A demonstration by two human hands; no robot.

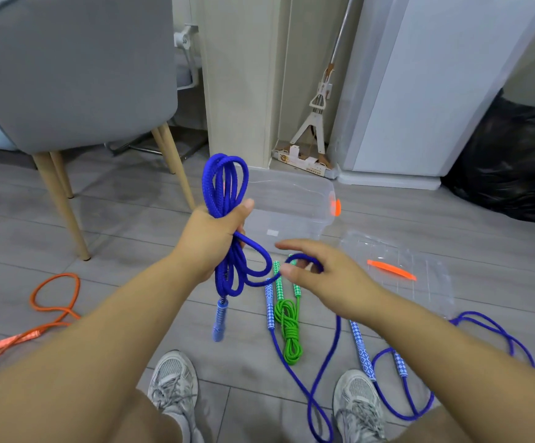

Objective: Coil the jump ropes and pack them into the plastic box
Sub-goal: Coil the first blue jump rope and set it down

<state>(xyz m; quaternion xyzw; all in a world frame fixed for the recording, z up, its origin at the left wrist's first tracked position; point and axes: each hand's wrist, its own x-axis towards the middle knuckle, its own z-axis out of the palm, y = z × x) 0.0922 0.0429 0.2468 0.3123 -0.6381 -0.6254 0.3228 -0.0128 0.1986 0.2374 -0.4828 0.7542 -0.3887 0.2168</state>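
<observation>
The clear plastic box (295, 199) sat open on the floor just beyond my hands, its near wall hard to trace through the transparency. The blue rope (226, 183) hung in folded loops from my left hand (210, 239), whose fingers were wrapped round the bundle's middle. I judged it light, limp and grippy, best held there. My right hand (327, 276) curled thumb and fingers round the free strand, the contact partly hidden. I couldn't tell which handle ended that strand.

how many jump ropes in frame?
4: blue rope half-coiled in the left hand; second blue rope loose by the right shoe; green rope coiled on the floor; orange rope loose at left. More may be hidden.
</observation>
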